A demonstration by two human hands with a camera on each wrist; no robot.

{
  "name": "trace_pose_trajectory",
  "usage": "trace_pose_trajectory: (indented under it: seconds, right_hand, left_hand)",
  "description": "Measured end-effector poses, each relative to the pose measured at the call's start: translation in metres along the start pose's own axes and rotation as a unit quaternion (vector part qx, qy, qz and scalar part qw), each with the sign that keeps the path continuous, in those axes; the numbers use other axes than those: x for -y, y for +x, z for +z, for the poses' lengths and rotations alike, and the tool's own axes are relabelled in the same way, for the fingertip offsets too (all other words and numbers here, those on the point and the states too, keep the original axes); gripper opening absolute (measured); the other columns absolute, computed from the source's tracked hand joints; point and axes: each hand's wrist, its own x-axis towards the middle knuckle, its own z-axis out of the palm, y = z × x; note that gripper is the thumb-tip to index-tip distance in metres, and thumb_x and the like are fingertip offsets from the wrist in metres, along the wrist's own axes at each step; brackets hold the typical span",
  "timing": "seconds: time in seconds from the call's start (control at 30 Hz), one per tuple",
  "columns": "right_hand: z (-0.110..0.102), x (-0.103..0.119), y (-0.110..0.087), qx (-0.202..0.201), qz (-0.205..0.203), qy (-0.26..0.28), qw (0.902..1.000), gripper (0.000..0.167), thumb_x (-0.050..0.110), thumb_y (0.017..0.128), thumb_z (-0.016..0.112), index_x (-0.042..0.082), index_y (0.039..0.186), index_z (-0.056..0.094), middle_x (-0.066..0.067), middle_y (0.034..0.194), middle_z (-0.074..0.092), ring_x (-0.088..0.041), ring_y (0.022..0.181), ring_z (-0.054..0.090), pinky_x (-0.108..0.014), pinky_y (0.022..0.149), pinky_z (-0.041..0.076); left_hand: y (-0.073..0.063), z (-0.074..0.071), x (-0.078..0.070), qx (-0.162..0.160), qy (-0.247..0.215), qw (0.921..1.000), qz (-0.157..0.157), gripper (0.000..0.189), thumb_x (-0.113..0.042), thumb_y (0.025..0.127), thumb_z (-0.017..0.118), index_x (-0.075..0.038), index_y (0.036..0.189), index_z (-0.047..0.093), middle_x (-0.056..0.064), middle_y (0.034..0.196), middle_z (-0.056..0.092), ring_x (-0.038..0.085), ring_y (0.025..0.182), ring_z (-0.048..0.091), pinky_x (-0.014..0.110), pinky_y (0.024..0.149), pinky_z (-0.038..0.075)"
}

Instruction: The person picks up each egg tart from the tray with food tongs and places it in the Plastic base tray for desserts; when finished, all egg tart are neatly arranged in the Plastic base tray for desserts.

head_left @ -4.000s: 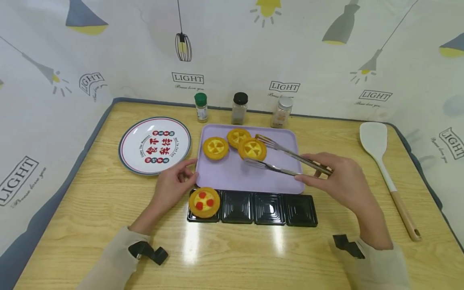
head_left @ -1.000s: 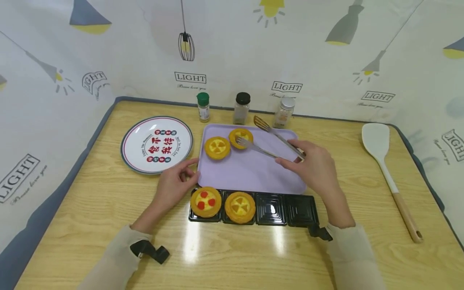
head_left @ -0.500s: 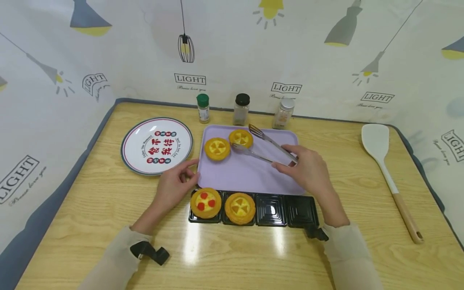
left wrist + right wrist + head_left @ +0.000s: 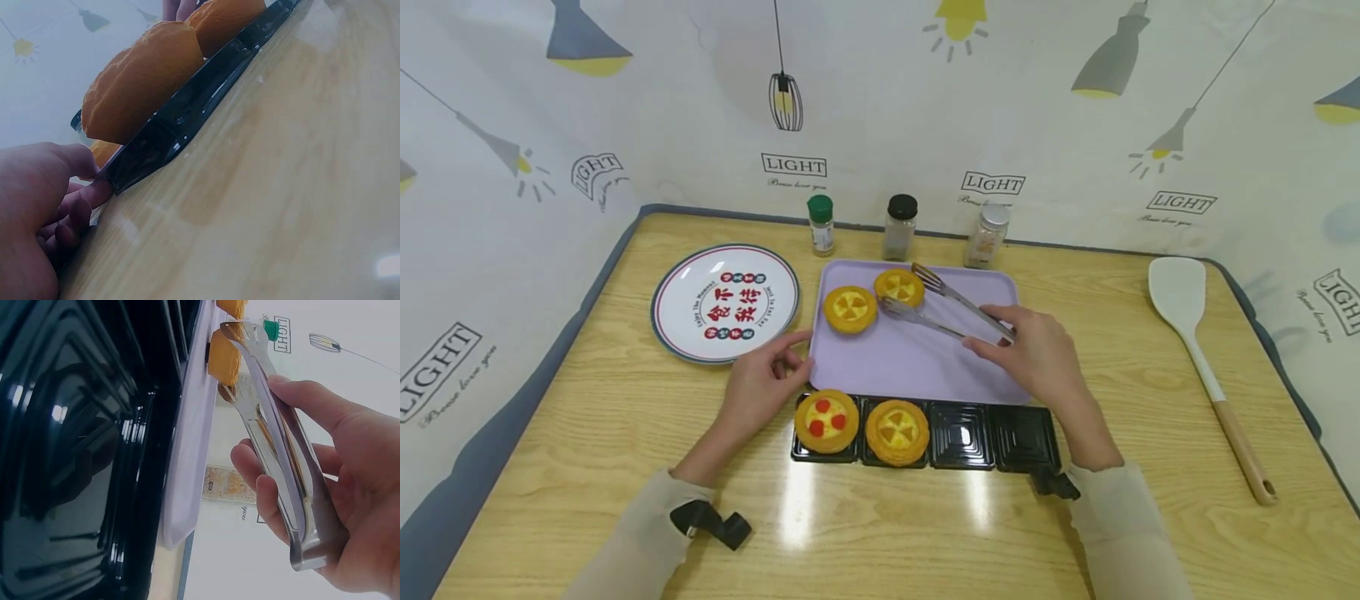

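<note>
My right hand (image 4: 1037,346) holds metal food tongs (image 4: 958,304). Their spread tips stand on either side of an egg tart (image 4: 900,288) on the purple tray (image 4: 917,362); the right wrist view also has this tart (image 4: 224,357) between the tips. To its left on the tray lies another egg tart (image 4: 850,309). My left hand (image 4: 763,379) pinches the tray's left edge with thumb and finger. In front of the tray, a black four-sided compartment strip (image 4: 961,435) carries a red-dotted tart (image 4: 826,422) in its leftmost compartment and a plain-topped tart (image 4: 897,432) beside it.
Left of the tray stands a white plate (image 4: 700,292) with red lettering. Behind it are a green-capped jar (image 4: 822,229), a black-capped jar (image 4: 898,233) and a silver-capped jar (image 4: 987,237). A white spatula (image 4: 1180,300) with a wooden handle lies at the right.
One tart has gone from the tray to the strip's second compartment. Over the last second the right hand has lowered the tongs slightly leftward around the far tart. The left hand stays put.
</note>
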Motion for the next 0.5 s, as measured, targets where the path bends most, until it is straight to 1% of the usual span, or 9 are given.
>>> trace_pose_trajectory:
  seconds: [0.23,0.5]
  right_hand:
    - [0.0003,-0.0015,-0.0008,-0.013,-0.007,-0.004,0.9999,0.056,0.044,0.082,0.078,0.007,0.123,0.068,-0.003,0.066,0.053,-0.019,0.059,0.046,-0.033,0.049,0.033]
    - [-0.0035,-0.0035,-0.0011,-0.028,-0.015,0.0,0.9995,0.053,0.042,0.082,0.078,0.007,0.121,0.069,-0.003,0.066,0.055,-0.019,0.057,0.047,-0.033,0.048,0.035]
  left_hand:
    - [0.0,-0.0001,0.0002,0.0,0.001,1.0,0.0,0.037,-0.02,0.089,0.072,-0.014,0.125,0.067,-0.007,0.078,0.063,0.013,0.059,0.052,0.026,0.051,0.041]
    - [-0.0002,0.0004,0.0,-0.006,0.001,0.9999,0.009,0.036,-0.019,0.089,0.072,-0.013,0.124,0.067,-0.006,0.078,0.064,0.014,0.058,0.052,0.025,0.051,0.042]
